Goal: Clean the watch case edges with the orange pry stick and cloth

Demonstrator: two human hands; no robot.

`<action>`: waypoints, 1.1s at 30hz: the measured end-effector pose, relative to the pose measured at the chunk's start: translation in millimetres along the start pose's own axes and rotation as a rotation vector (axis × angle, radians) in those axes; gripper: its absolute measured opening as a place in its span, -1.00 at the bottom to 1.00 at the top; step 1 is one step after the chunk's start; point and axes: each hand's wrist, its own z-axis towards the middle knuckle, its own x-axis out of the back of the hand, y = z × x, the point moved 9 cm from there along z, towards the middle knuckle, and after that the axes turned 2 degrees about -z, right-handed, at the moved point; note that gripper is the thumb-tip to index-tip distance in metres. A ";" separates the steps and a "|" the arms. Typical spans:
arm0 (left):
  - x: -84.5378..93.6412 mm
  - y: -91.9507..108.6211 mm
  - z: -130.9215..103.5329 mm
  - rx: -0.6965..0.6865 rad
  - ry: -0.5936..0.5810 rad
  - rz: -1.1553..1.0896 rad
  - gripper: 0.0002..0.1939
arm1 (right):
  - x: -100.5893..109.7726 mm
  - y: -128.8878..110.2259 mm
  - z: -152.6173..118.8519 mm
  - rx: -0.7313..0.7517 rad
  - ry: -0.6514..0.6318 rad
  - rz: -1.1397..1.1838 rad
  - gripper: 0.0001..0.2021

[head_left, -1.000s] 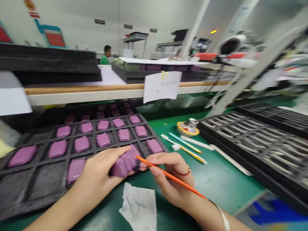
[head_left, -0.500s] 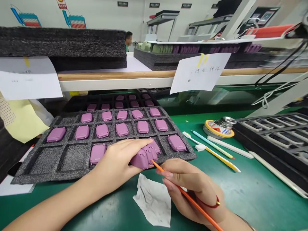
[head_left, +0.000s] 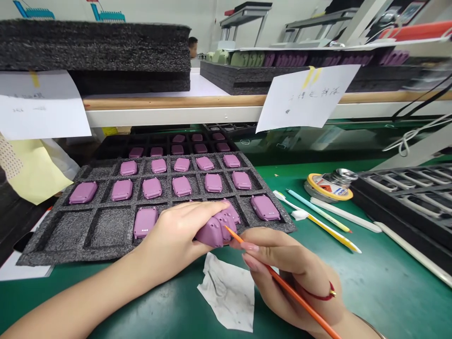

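Gripping purple casings, the left hand meets the orange stick pinched in the right hand.

A green workbench carries a black foam tray at left, a crumpled white wipe near its front edge, and, to the right, a yellow-and-white toothbrush, a light-blue pen-like stick, two white sticks, a yellow-rimmed tape roll and a black slotted tray. The wood-edged shelf above bears stacked black foam slabs at left and a dark foam box farther right.
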 end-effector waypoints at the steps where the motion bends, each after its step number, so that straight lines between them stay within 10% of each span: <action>1: 0.2 0.2 0.0 0.000 0.001 0.004 -0.53 | 0.7 -0.4 0.4 0.004 0.015 0.004 -0.71; 33: 0.8 2.4 1.7 -0.029 0.009 0.002 -0.58 | -4.1 0.5 -5.6 -0.030 -0.072 -0.016 -0.69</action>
